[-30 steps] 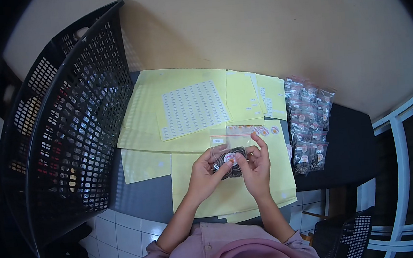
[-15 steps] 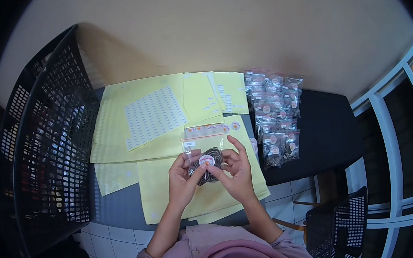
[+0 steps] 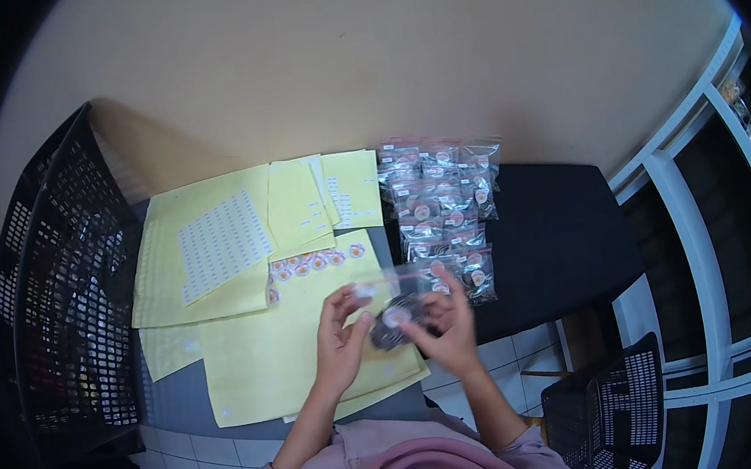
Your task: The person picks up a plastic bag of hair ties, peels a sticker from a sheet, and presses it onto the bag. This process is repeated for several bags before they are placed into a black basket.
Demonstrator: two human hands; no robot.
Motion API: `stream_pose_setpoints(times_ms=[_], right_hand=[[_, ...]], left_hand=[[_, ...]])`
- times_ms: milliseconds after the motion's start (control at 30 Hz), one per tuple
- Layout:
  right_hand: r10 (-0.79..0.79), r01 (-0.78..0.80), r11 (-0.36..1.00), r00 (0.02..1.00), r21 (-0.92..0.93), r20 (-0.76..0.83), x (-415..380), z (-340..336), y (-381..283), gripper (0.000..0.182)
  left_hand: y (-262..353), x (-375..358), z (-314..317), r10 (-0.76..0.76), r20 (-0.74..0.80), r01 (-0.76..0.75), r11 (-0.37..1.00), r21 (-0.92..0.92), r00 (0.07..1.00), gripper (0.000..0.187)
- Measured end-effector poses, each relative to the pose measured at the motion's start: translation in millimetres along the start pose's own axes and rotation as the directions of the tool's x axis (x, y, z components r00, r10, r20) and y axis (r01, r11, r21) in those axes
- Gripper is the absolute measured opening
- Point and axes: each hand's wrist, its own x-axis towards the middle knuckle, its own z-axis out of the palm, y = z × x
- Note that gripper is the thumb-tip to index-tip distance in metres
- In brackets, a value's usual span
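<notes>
A clear zip bag [image 3: 389,337] with dark coiled contents and a round sticker is tilted and blurred in front of me. My right hand [image 3: 450,330] is closed on its right side, with the thumb on the sticker. At the bag's left edge is my left hand [image 3: 340,339], its fingers curled and its thumb apart from them. Whether its fingertips touch the bag is blurred. Beneath both hands lie yellow sheets [image 3: 253,359], and round stickers [image 3: 317,263] show on a sheet just beyond.
Several similar filled bags [image 3: 455,218] lie in rows on the black table surface [image 3: 543,230] to the right. A sheet of small printed labels [image 3: 225,245] rests on yellow paper. A tall black basket [image 3: 66,285] stands at left, and a black perforated chair [image 3: 610,410] at lower right.
My view has turned right, so the sheets and bag rows appear farther left. The held bag has moved toward the rows and tilted. My left thumb has come off the sticker.
</notes>
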Motion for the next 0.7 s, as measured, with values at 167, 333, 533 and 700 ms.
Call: stream_pose_setpoints(times_ms=[167,333,533,700], right_hand=[[-0.245,0.200,0.969,0.860,-0.145,-0.447,68,-110,-1,0.058],[-0.142,0.094,0.988,0.865,-0.123,-0.481,127,-209,74,0.062],[0.001,-0.044,0.992,0.938,-0.116,-0.346,152,-226,113,0.063],[0.012,-0.052,0.989,0.962,-0.139,-0.274,155,-209,103,0.051]], left_hand=[[19,3,-21,0.076,-0.112,-0.066,0.994,0.093,0.991,0.038],[36,-4,-57,0.198,-0.393,-0.126,0.971,0.202,0.898,0.031],[51,-18,-94,0.290,-0.576,-0.162,0.951,0.264,0.764,0.030],[48,-12,-85,0.282,-0.567,-0.130,0.947,0.295,0.774,0.029]])
